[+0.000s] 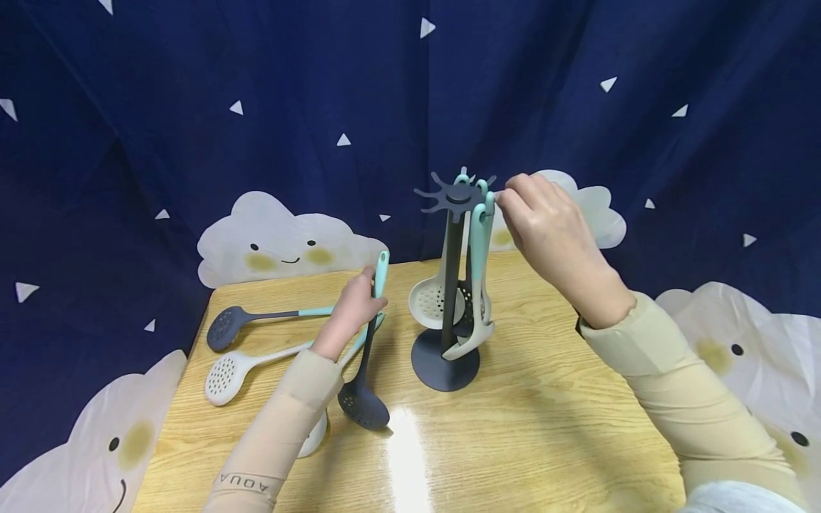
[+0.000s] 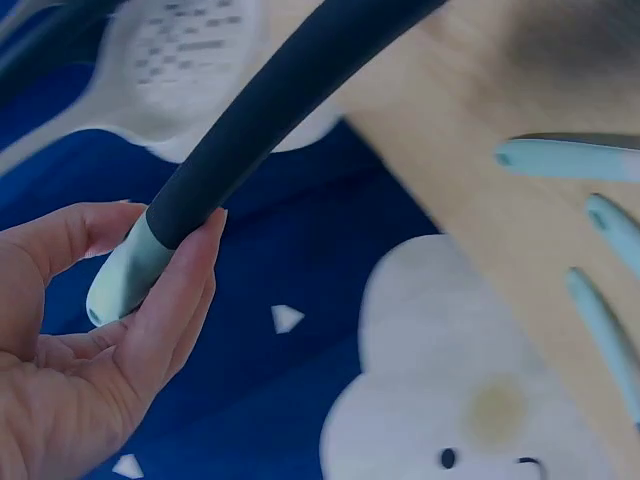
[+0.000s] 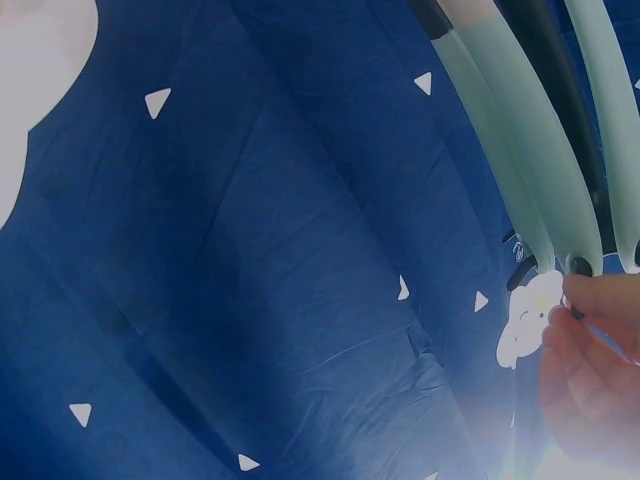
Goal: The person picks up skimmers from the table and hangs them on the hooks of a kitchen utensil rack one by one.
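My left hand grips a dark ladle by its mint-ended handle, the bowl low over the table. In the left wrist view, thumb and fingers close round the mint end of the handle. My right hand is at the top of a dark utensil stand. The right wrist view has its thumb and fingertips pinching a dark hook tip beside a hanging mint handle. A beige utensil hangs at the front of the stand, a pale perforated skimmer behind.
On the wooden table, a dark skimmer and a white skimmer lie at the left. Another pale utensil is partly hidden under my left forearm. A dark blue curtain with cloud shapes stands behind the table.
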Demonstrator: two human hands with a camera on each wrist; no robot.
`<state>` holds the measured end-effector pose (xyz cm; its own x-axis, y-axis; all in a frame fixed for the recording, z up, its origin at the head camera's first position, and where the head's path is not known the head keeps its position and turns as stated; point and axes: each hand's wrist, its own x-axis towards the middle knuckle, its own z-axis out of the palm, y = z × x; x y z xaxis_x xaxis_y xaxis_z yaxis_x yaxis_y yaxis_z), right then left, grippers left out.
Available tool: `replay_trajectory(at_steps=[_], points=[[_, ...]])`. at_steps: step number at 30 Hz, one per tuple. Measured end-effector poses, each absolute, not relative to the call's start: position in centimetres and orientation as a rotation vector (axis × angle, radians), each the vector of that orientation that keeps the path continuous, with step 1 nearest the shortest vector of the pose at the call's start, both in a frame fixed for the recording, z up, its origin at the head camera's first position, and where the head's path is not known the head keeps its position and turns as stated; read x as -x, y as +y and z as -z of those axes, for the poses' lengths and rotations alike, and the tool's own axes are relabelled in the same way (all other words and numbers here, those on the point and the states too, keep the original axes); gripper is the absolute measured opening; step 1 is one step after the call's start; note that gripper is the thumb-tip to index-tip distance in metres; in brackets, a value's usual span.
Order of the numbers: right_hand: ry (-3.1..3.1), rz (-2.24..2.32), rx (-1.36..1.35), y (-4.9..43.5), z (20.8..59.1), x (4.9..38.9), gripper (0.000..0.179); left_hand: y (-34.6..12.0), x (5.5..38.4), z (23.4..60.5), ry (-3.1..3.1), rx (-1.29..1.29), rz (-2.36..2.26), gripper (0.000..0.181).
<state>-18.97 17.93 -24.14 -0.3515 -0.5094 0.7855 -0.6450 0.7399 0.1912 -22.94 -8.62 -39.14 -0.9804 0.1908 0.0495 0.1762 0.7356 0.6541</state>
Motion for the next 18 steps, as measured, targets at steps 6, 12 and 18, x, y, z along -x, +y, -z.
replay_trajectory(at_steps=[6,12,18], points=[[-2.036,-0.193,-0.879,17.9,24.1,19.0,0.006,-8.1,20.8,36.4,3.027,-0.468,-1.188,0.033],[-2.043,-0.194,-0.88,17.9,24.1,18.9,0.006,-7.3,18.6,33.9,3.111,-0.603,-1.309,0.039],[-2.046,-0.19,-0.878,17.9,24.1,18.9,0.006,-6.3,16.5,32.0,3.209,-0.774,-1.407,0.034]])
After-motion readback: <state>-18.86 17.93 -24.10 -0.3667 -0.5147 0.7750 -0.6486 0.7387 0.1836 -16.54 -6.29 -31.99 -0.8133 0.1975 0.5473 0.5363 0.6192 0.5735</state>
